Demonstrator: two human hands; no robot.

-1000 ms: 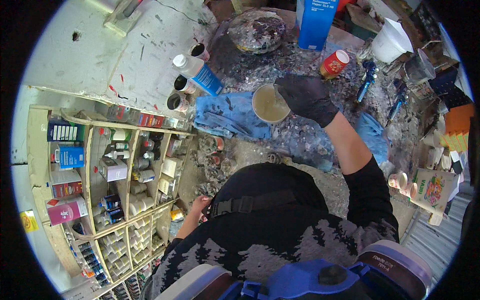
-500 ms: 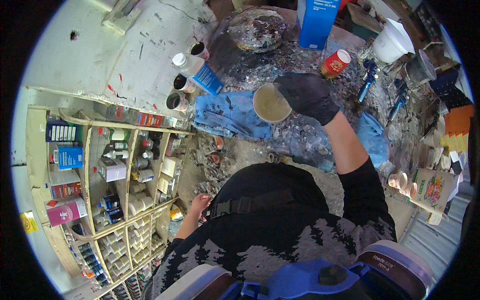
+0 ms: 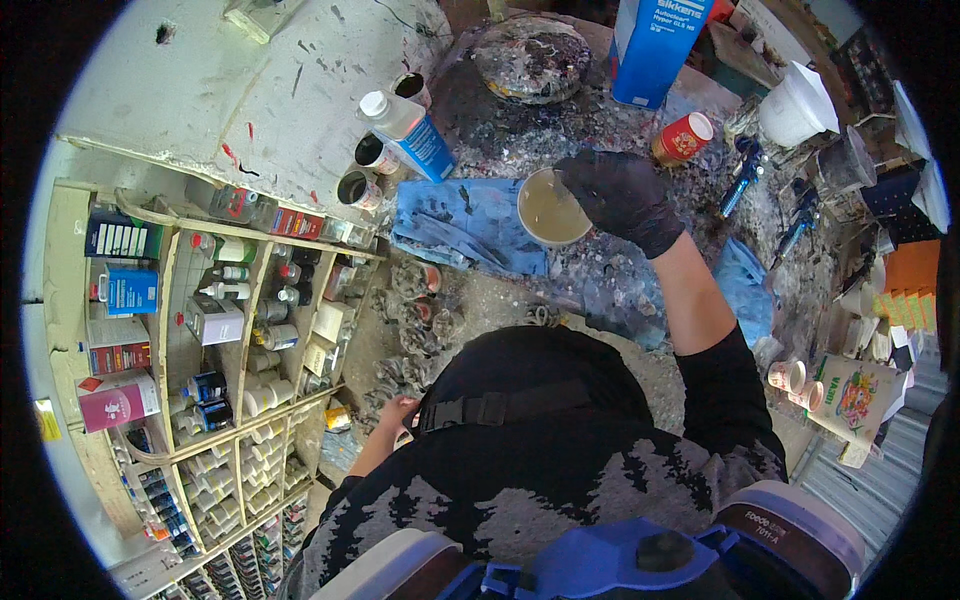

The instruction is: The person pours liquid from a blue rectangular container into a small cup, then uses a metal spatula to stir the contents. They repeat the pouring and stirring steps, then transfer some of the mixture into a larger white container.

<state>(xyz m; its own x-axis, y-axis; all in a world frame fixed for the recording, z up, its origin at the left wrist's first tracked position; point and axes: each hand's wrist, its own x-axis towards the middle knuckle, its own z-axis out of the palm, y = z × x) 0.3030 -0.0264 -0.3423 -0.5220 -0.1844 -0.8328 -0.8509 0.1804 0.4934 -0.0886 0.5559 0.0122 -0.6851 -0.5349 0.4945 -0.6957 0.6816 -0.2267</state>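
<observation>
Right hand (image 3: 622, 195) in a black glove, reaching out over a paint-spattered workbench (image 3: 640, 290), fingers pinched around a thin stirring stick (image 3: 562, 188) dipped at the rim of a round cup (image 3: 551, 209) of beige liquid. Cup standing on the bench, partly on a crumpled blue cloth (image 3: 462, 222), just beside the gloved fingers and touching or nearly touching them. Left hand (image 3: 393, 413) bare, low at the person's side near the bench's lower edge, fingers loosely curled; whether gripping anything cannot be told from here. Just left of the cloth, a white bottle with a blue label (image 3: 408, 130) lying tilted, with three open dark-rimmed tins (image 3: 356, 187) in a row near it. Beyond the cup, a round paint-crusted lid (image 3: 531, 58) and a tall blue carton (image 3: 652, 45). Right of the glove, a small red can (image 3: 682, 139) and a white bucket (image 3: 795, 105). At far left, wooden shelves (image 3: 165, 330) crowded with small bottles and boxes.
</observation>
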